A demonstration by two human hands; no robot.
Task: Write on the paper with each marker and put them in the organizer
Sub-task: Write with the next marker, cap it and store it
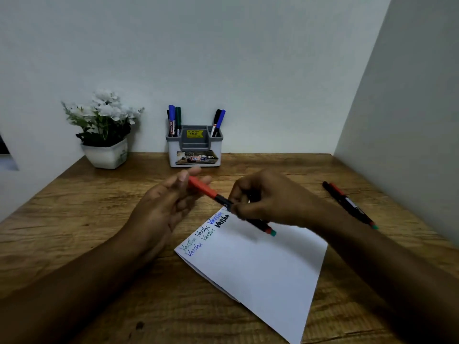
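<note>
My left hand [171,202] grips the red cap [201,187] of a marker, and my right hand [268,197] is closed on that marker's black body [260,224], whose red and green tail pokes out below the fingers. Cap and body still look joined over the top corner of the white paper [255,264]. Several words in blue, green and black run along the paper's upper left edge. The white and grey organizer [195,147] stands at the back wall, with blue, green and black markers upright in its left and right slots.
Two more markers [347,202], one black and one red-capped, lie side by side on the wooden desk at the right. A white pot of white flowers [105,135] sits at the back left. A wall closes in the right side.
</note>
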